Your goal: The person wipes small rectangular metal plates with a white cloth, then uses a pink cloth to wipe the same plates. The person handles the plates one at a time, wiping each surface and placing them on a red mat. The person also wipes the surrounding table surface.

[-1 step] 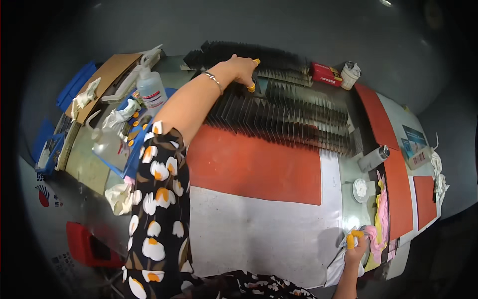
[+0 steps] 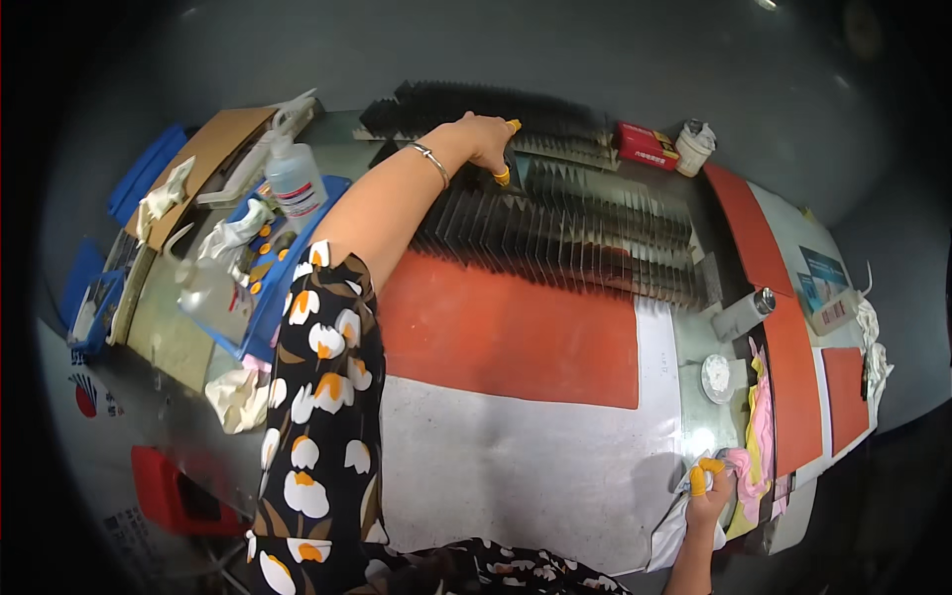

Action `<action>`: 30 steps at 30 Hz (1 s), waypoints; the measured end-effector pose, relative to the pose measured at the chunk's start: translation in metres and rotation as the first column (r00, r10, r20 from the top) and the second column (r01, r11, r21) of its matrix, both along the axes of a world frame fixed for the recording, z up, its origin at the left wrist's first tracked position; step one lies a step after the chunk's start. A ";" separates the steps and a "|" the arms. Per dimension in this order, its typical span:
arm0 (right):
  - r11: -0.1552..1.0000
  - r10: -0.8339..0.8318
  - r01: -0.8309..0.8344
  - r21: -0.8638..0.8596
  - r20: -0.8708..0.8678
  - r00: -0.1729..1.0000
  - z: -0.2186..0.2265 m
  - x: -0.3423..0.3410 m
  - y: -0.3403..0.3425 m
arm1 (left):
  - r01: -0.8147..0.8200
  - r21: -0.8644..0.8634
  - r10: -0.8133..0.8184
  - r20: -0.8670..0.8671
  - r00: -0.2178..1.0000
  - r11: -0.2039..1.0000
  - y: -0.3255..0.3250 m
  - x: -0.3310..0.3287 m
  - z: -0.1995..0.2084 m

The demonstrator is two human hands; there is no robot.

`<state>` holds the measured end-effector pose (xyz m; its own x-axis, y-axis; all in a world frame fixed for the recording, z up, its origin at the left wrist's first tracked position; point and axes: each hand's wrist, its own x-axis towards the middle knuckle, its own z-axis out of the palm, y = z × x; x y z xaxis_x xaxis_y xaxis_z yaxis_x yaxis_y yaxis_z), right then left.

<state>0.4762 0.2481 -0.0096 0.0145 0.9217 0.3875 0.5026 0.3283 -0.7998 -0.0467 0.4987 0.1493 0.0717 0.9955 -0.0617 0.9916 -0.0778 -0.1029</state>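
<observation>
Across the table, my left hand [image 2: 486, 142] reaches far forward, palm down, with yellow finger covers on its thumb and a finger. Those tips span a dark thin plate [image 2: 510, 159], most of it hidden beneath the hand and forearm. Around it stand dense rows of thin dark plates [image 2: 476, 228], upright on edge. Another row of dark plates [image 2: 555, 114] lies farther back. Low on the right, my right hand [image 2: 708, 491] is closed on a white cloth [image 2: 672, 531], its fingers also in yellow covers and bent round the bunched fabric.
An orange-red mat [image 2: 516, 337] lies over a white sheet [image 2: 516, 466] before me. Left stand squeeze bottles [image 2: 296, 178] and a blue tray [image 2: 260, 322]. Right are a silver cylinder [image 2: 744, 315], a small white-filled dish [image 2: 717, 379], pink cloth [image 2: 749, 476] and a red box [image 2: 647, 147].
The view has shifted very slightly. Both hands keep practically the same place and grip.
</observation>
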 end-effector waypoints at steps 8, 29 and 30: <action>0.997 -0.059 0.058 -0.048 -0.024 0.998 0.002 -0.001 -0.006 | 0.149 -0.126 -0.161 -0.088 0.983 0.981 0.030 0.035 -0.024; 0.868 0.034 -0.035 -0.495 -0.010 0.999 0.164 0.103 -0.016 | 0.490 0.182 -0.521 0.223 0.824 0.852 0.074 0.243 -0.049; 0.889 0.076 -0.011 -0.457 0.125 0.989 0.174 0.124 -0.008 | 0.503 0.179 -0.532 0.208 0.820 0.845 0.077 0.255 -0.045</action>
<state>0.6005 0.2402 0.1646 -0.0521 0.9955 -0.0786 0.6101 -0.0305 -0.7917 0.2079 0.5756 0.1042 0.5764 0.8061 0.1340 0.8024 -0.5894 0.0938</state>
